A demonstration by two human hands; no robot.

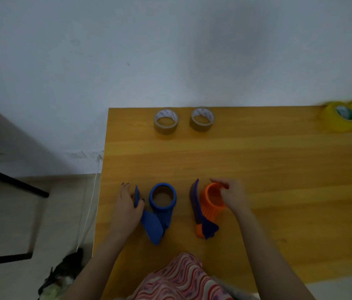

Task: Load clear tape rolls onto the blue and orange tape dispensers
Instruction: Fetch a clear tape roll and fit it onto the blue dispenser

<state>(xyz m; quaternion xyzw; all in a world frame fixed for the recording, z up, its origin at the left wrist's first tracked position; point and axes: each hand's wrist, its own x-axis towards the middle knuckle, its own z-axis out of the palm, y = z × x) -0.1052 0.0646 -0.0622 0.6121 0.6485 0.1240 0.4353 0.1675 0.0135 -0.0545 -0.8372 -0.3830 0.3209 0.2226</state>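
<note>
Near the front edge of the yellow-brown wooden surface (pixel 257 165): a blue plastic tape dispenser (pixel 164 213) and, to the right of it, an orange plastic tape dispenser (pixel 208 213) with a dark purple curved guard along its left side. Standing apart, each with its round hollow drum opening upward.

At the blue one, the left hand (pixel 127 205). Grip narrow: thumb and curled fingers pinching the flat blue plate that stands out at the left of the drum.

At the orange one, the right hand (pixel 233 197). Grip half closed, fingers curled over the far right rim of the orange drum, thumb partly hidden. Holds the drum from the right, with the purple guard free on the other side.

Far back on the surface, close to the wall: two clear tape rolls, lying flat, with brownish film and white printed cores. The left roll (pixel 166 121) in line behind the blue dispenser, the right roll (pixel 201 119) behind the orange one. Side by side, near each other but not touching, well apart from both dispensers and from both hands.

In the far right corner, blurred: two yellow tape rolls (pixel 344 115), close together.

At the bottom, clothing with a red and white wavy pattern (pixel 183 278), over the near edge of the surface.
</note>
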